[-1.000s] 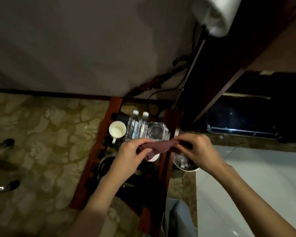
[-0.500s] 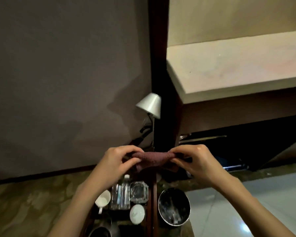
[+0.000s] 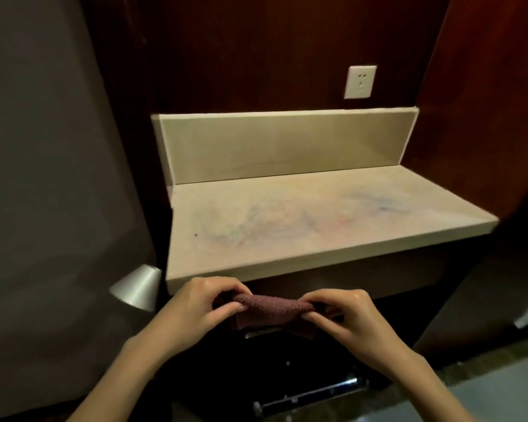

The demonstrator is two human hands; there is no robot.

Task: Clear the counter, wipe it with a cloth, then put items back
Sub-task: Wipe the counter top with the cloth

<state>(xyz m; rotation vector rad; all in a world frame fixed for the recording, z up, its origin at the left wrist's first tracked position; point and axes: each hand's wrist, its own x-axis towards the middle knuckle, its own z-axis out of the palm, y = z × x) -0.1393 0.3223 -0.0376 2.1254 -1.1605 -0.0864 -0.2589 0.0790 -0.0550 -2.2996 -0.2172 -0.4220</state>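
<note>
Fingers (image 3: 226,306) of both hands pinched on cloth (image 3: 272,307), left hand (image 3: 201,306) at its 9 o'clock end, right hand (image 3: 342,315) at 3 o'clock; cloth held just below counter (image 3: 302,220) edge; judged soft, light, limp, best bunched in one palm.

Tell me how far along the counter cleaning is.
Done: the beige counter has nothing standing on it, so clearing looks finished. In hand: the left hand and right hand each pinch an end of the dark red cloth, held below the counter's front edge. Left: faint coloured smudges still mark the top, so wiping has not started, and the items must then go back.
</note>
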